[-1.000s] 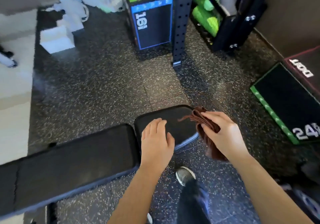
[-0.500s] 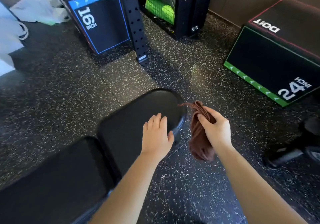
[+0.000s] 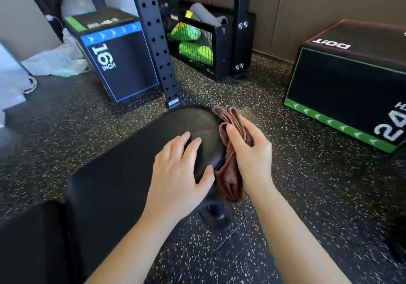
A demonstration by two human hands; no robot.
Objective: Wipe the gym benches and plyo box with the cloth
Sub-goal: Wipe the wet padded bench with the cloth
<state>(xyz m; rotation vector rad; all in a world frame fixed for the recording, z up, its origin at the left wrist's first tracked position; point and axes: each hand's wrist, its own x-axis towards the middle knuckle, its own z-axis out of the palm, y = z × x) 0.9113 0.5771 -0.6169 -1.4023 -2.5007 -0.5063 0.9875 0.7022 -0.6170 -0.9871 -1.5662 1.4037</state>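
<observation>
The bench (image 3: 131,162) is plain black; the cloth (image 3: 231,178) at its end is rusty brown. Beyond the bench, the blue-banded box (image 3: 127,68) and green-banded box (image 3: 342,90) are black, the floor (image 3: 307,195) black with pale flecks.

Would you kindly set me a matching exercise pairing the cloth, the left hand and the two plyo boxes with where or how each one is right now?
Things
1. brown cloth
2. left hand
3. 16 inch plyo box
4. 24 inch plyo box

Places or states
A. green strip along its lower edge
B. resting flat on the bench pad
C. bunched in the right hand
D. blue band across its upper edge, beside the rack upright

Pairs: 1-C, 2-B, 3-D, 4-A
</observation>
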